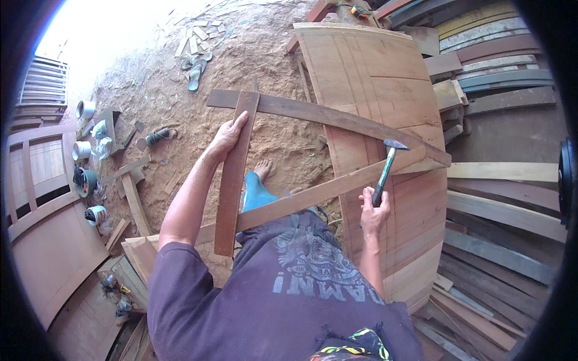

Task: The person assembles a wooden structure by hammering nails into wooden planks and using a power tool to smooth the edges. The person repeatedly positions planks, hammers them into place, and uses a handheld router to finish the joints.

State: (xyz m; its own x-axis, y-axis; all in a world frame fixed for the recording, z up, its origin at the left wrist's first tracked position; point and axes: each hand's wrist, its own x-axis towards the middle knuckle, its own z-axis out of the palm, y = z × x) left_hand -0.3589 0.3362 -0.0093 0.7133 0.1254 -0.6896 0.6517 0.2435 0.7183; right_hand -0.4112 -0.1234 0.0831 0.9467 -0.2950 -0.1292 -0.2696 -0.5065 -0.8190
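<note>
We look down from head height through one wide fisheye, close above the shirt [241,307] at six o'clock, the dirt floor [280,138] stretching toward twelve.

Strong glare beyond the left hand [227,137], farther leftward; ground [123,39] bleached white. Timber stack [506,214] right of the right hand [374,210] dimmer, fisheye-bowed. Corners black.

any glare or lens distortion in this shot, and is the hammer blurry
Head view: glare bleaches the floor to white toward the upper left; head view: the fisheye seems to bow the panel and the dark bar, and black rings the picture; head view: the hammer looks fairly sharp, with no obvious motion smear.
</note>
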